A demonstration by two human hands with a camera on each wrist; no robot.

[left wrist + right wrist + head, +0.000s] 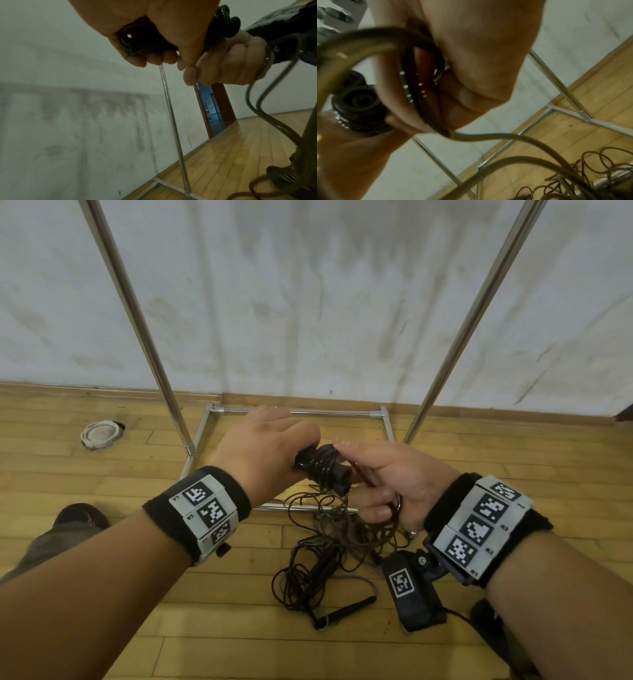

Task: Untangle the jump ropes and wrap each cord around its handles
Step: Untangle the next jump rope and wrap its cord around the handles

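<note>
Taking the metal rack (301, 412) on the wooden floor (102, 474) as the landmark, a white round cap (101, 434) lies on the floor to its left. In front of the rack, above the floor, the left hand (263, 446) curls its grip round the paired black handles (323, 470), which already carry several turns of cord. Just right of them the right hand (390, 481) pinches the loose cord (513, 136) between thumb and fingers, palm turned inward, both wrists raised level with each other. Below the hands, at the near edge of the rack, the tangled ropes (329, 549) lie in a heap on the floor, with another handle (349, 607) lying at the heap's near edge.

The cord looks thin, limp and springy, likely to slip off in loose coils, so it wants steady tension and a hold close to the handles; the handles look stiff and light, best gripped at mid-length.
</note>
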